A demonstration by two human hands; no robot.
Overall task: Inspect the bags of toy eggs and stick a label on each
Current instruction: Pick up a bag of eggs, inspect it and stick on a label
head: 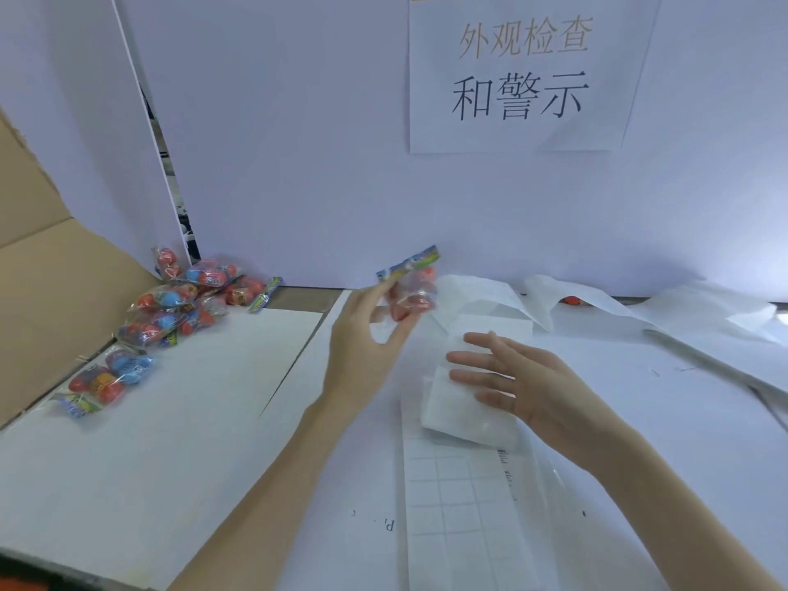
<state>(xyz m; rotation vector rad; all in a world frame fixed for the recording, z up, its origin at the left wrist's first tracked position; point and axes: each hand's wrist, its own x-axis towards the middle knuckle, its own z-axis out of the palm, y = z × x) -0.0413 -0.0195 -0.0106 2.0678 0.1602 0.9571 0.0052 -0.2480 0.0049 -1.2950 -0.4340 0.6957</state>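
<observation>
the left hand (366, 330) is pinching a bag of toy eggs (411, 287) up at frame centre, above the tabletop (170, 420). the right hand (524, 386) is hovering, fingers loose, over the label sheets (460, 496); turning the bag slowly would show every side before labelling.

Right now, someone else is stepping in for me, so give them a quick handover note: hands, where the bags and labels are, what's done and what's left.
Left hand pinches one bag of toy eggs, raised above the table.
Right hand is open, fingers spread over the white label stack; it holds nothing.
A gridded label sheet lies just in front.
A pile of bags sits at the left by the cardboard box.
No label is visible on the held bag; label it next. Whether the pile is labelled, I cannot tell.
</observation>
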